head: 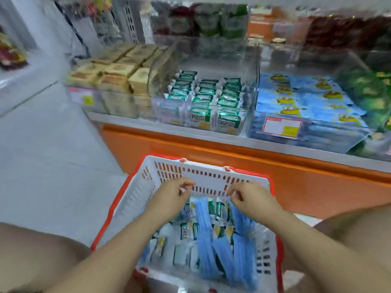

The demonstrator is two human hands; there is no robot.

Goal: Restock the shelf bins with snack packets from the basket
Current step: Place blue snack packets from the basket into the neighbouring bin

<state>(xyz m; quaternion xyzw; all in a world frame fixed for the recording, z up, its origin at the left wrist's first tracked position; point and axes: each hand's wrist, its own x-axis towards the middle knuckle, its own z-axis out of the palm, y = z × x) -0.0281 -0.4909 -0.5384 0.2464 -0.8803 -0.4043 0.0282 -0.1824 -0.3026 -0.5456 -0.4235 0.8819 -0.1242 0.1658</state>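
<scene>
Hovering at the far end of the white basket [135, 199], the left hand [169, 200] and right hand [252, 200] both have their fingers curled; blur hides whether either pinches anything; blue packets [224, 250] and green-and-white packets [186, 229] stand packed beneath them; farther off, the middle bin [257, 85] holds green packs, the right bin [260, 127] blue ones.
</scene>
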